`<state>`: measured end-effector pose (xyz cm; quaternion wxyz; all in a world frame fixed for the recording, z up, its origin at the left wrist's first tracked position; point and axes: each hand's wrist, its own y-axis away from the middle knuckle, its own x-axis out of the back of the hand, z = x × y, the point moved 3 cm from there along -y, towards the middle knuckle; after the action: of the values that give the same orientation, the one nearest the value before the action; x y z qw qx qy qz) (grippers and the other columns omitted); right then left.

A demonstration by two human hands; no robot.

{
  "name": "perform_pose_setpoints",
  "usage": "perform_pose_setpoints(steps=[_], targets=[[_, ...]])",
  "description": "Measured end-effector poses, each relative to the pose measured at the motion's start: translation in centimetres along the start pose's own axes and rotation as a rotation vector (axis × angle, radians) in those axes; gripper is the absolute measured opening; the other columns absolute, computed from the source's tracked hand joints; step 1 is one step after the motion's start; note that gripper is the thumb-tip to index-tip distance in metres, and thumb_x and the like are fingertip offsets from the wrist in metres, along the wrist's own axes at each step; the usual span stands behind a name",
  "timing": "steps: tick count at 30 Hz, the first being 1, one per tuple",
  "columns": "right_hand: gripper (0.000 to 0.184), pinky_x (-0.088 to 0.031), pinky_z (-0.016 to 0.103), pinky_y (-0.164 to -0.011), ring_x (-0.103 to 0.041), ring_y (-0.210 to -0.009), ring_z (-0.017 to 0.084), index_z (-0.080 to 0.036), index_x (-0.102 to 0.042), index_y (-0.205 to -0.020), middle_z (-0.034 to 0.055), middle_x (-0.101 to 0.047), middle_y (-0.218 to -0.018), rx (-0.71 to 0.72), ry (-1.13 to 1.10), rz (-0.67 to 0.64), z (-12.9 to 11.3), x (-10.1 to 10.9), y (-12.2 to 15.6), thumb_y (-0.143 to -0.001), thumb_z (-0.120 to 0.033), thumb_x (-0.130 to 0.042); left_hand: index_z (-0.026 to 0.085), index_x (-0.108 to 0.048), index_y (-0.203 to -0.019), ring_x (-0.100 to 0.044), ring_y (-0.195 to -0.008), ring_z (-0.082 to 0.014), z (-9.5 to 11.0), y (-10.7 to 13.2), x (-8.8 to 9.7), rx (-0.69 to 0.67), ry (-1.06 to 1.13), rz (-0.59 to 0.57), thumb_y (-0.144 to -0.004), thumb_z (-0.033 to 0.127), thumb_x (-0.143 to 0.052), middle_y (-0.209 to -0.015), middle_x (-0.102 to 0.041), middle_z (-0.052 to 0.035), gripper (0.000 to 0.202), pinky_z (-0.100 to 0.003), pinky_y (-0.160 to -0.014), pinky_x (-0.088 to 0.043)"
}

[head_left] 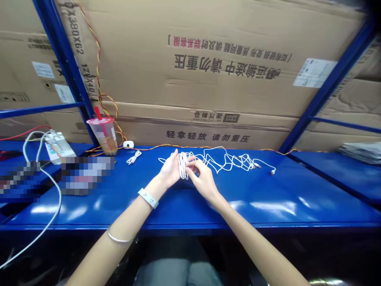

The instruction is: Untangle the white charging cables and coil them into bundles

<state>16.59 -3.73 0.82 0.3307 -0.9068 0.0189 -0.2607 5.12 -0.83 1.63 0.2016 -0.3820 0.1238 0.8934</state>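
A long white cable point(226, 160) lies in loose zigzags on the blue shelf surface point(268, 198), its plug ends off to the right. Part of it is wound in a tight coil point(182, 165) around the fingers of my left hand point(171, 170), which is closed on the coil. My right hand point(201, 178) pinches the strand just right of the coil. A smaller bundled white cable point(133, 157) rests apart, to the left of both hands.
A plastic drink cup with a red straw point(104, 136) stands at the back left beside a white power strip point(59, 147) with a thick white cord. Cardboard boxes point(208, 71) fill the back. Blue rack posts point(68, 67) rise at both sides. Folded grey material point(361, 151) lies far right.
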Motion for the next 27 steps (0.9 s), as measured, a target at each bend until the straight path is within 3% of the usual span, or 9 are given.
perform_pose_setpoints(steps=[3,6,12,19,23,27], targets=[[0.016,-0.047,0.03,-0.069,-0.056,-0.074,0.016,-0.019,-0.06,-0.096,0.0057,-0.061,-0.093,0.026,0.013,-0.015,-0.3,0.0,0.1,-0.082,-0.026,-0.058,0.015,-0.054,-0.081,-0.061,-0.062,-0.0175,-0.2,0.0,0.0,-0.001,-0.01,-0.004,-0.096,0.046,-0.028,-0.067,-0.06,-0.0056,0.044,-0.031,-0.062,-0.049],[0.017,-0.048,0.031,-0.072,-0.056,-0.078,0.017,-0.019,-0.061,-0.097,0.0062,-0.06,-0.097,0.081,0.065,-0.063,-0.3,-0.3,0.1,-0.08,-0.023,-0.058,0.015,-0.053,-0.077,-0.057,-0.056,-0.0161,-0.2,-0.2,0.3,-0.019,-0.031,-0.008,-0.095,0.048,-0.03,-0.065,-0.058,-0.0044,0.044,-0.029,-0.056,-0.046],[0.017,-0.046,0.031,-0.067,-0.053,-0.066,0.015,-0.018,-0.063,-0.091,0.0042,-0.059,-0.082,-0.002,0.157,-0.018,1.2,0.0,-0.2,-0.077,-0.015,-0.054,0.014,-0.055,-0.09,-0.061,-0.069,-0.0173,0.2,-0.4,1.1,-0.069,-0.013,0.086,-0.094,0.045,-0.038,-0.084,-0.063,-0.0081,0.036,-0.033,-0.069,-0.049],[0.01,-0.047,0.029,-0.064,-0.054,-0.067,0.015,-0.018,-0.057,-0.09,0.005,-0.059,-0.085,0.003,0.128,0.084,0.6,0.4,-0.1,-0.082,-0.017,-0.05,0.013,-0.056,-0.09,-0.062,-0.077,-0.0192,0.1,-0.2,1.0,-0.038,0.011,0.074,-0.095,0.041,-0.036,-0.086,-0.064,-0.01,0.035,-0.033,-0.073,-0.049],[0.012,-0.049,0.031,-0.067,-0.057,-0.075,0.017,-0.02,-0.057,-0.092,0.0077,-0.057,-0.097,0.067,0.202,0.016,0.4,-0.1,0.2,-0.089,-0.028,-0.049,0.013,-0.057,-0.091,-0.062,-0.078,-0.0199,0.2,-0.4,1.5,-0.053,0.016,0.115,-0.094,0.041,-0.038,-0.085,-0.064,-0.0098,0.033,-0.033,-0.072,-0.049],[0.017,-0.05,0.035,-0.071,-0.058,-0.078,0.02,-0.02,-0.059,-0.097,0.0092,-0.056,-0.1,0.067,0.284,-0.045,1.1,-0.6,0.4,-0.083,-0.031,-0.058,0.012,-0.057,-0.095,-0.063,-0.078,-0.0202,0.2,-0.5,1.6,-0.069,0.042,0.122,-0.093,0.041,-0.041,-0.084,-0.065,-0.01,0.033,-0.034,-0.074,-0.05]])
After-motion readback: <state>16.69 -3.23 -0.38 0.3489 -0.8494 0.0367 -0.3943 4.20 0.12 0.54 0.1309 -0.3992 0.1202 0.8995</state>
